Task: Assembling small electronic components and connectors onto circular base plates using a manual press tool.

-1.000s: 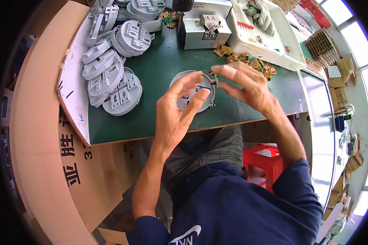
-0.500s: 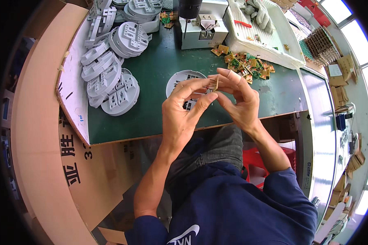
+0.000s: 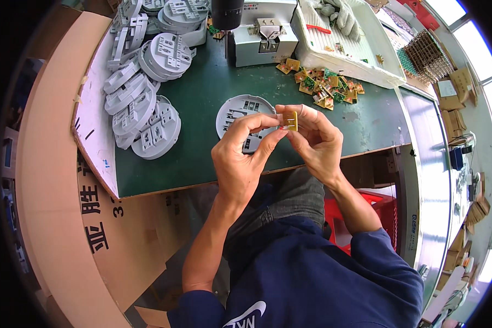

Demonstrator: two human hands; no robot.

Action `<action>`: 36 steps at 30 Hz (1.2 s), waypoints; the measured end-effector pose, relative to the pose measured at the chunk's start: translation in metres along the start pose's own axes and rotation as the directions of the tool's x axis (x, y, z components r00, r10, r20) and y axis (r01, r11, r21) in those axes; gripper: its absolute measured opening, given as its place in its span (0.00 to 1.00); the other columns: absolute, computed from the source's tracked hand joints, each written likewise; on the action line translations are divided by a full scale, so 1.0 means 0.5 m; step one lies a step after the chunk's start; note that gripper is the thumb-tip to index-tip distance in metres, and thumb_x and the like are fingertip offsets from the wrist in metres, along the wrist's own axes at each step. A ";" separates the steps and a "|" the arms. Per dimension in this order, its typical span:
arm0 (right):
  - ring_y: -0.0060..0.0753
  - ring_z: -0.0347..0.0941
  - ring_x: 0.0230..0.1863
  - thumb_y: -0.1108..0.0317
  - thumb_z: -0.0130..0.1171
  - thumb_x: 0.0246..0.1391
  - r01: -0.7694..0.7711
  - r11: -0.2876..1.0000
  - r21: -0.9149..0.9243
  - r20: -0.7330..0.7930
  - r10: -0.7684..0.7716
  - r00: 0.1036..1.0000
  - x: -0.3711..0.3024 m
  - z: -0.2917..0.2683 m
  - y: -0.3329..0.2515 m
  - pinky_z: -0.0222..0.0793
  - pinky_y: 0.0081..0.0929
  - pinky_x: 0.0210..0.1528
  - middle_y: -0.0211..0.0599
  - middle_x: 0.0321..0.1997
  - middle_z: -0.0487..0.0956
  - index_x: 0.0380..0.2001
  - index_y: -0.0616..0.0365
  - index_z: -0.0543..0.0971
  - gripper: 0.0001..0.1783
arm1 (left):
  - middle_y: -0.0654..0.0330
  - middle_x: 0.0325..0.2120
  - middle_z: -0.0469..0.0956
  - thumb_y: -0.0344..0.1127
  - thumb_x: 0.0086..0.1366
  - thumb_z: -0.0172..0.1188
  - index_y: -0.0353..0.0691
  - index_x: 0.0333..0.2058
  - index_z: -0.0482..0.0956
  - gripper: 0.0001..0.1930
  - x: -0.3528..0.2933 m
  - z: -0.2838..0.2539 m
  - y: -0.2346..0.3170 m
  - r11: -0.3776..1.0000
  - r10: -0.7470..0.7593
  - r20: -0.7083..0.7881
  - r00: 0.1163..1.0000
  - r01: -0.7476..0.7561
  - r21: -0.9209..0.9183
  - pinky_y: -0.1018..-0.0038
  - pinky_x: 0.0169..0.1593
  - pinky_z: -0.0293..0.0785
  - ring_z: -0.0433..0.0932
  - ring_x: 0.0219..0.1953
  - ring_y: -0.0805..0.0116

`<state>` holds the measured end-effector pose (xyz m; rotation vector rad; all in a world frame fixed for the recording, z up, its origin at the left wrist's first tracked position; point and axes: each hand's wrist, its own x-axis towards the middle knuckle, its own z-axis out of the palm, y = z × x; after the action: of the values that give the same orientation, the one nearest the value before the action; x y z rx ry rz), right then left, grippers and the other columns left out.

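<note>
My left hand (image 3: 245, 154) and my right hand (image 3: 314, 141) meet above the front edge of the green workbench (image 3: 202, 104). Between their fingertips they pinch a small yellow circuit board piece (image 3: 292, 121). Just behind the hands, flat on the bench, lies a round grey plastic base (image 3: 239, 113) with slots in it, partly hidden by my left fingers.
Stacks of grey round bases (image 3: 147, 87) fill the bench's left side. A pile of small yellow and green boards (image 3: 325, 87) lies at the right. Behind stand a grey press machine (image 3: 265, 35) and a white tray (image 3: 344, 49) with gloves. A red crate (image 3: 360, 210) sits under the bench.
Both hands have drawn together and come nearer to me, away from the round base. The small yellow piece has turned between the fingertips and now shows its flat face.
</note>
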<state>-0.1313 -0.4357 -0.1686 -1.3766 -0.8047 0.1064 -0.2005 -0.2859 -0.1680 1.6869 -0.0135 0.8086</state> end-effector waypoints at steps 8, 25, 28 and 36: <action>0.34 0.78 0.60 0.86 0.60 0.62 -0.015 1.000 0.001 -0.049 0.015 0.999 -0.004 0.011 0.000 0.74 0.29 0.62 0.49 0.61 0.79 0.60 0.68 0.73 0.23 | 0.60 0.35 0.87 0.28 0.61 0.73 0.35 0.39 0.84 0.09 -0.001 0.002 -0.004 1.000 0.008 -0.010 1.000 -0.008 -0.017 0.72 0.44 0.80 0.85 0.37 0.69; 0.37 0.76 0.63 0.87 0.57 0.62 -0.023 0.999 -0.032 -0.008 0.023 1.000 -0.002 0.014 -0.002 0.73 0.35 0.67 0.50 0.60 0.79 0.60 0.71 0.72 0.22 | 0.61 0.35 0.84 0.27 0.56 0.76 0.42 0.39 0.85 0.12 0.002 -0.004 0.008 0.960 0.215 -0.065 0.975 -0.198 0.196 0.70 0.38 0.79 0.83 0.37 0.65; 0.37 0.77 0.62 0.86 0.58 0.62 -0.043 0.998 -0.047 -0.016 0.042 0.999 -0.003 0.017 0.000 0.74 0.35 0.66 0.50 0.60 0.80 0.59 0.72 0.73 0.22 | 0.61 0.35 0.84 0.27 0.56 0.76 0.41 0.38 0.85 0.12 0.001 -0.006 -0.003 0.957 0.220 -0.047 0.974 -0.206 0.202 0.70 0.38 0.79 0.83 0.37 0.65; 0.36 0.78 0.60 0.85 0.60 0.62 -0.065 0.996 -0.061 -0.047 0.062 0.997 -0.004 0.028 -0.001 0.75 0.34 0.65 0.49 0.59 0.80 0.59 0.72 0.73 0.22 | 0.61 0.34 0.85 0.27 0.56 0.76 0.40 0.36 0.85 0.09 0.000 -0.007 -0.003 0.964 0.197 -0.072 0.978 -0.180 0.194 0.70 0.36 0.78 0.84 0.36 0.66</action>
<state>-0.1408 -0.4254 -0.1697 -1.4593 -0.7322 0.1006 -0.2015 -0.2824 -0.1689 1.8430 -0.0368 1.0569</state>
